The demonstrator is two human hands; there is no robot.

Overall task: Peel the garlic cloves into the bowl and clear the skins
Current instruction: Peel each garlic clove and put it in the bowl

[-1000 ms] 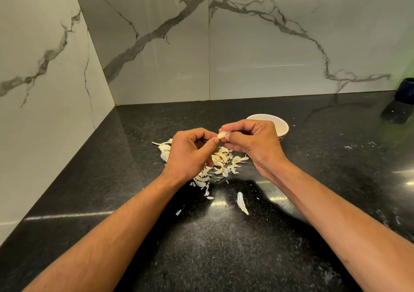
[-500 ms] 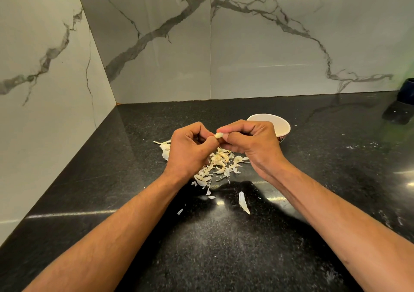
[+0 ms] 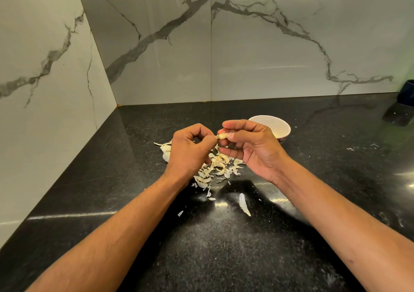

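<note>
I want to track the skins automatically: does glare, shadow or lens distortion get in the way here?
Head view: streaks of glare on the counter near the skins; the arms' shadow lies below the pile; wide-angle bending at the edges; hands hide some skins.

Both bare forearms are entering from the bottom corners of the frame and converging toward the centre. Left hand (image 3: 190, 150) is sitting just left of centre, back of hand facing the camera, fingers curled inward, thumb and forefinger pinching at the left end of a garlic clove (image 3: 222, 136). Right hand (image 3: 251, 145) is sitting just right of centre, wrist bent, thumb on top and fingers curled beneath, pinching the clove's right end. Fingertips of the two hands are nearly touching. Both wrists are raised, hands held in the air.
</note>
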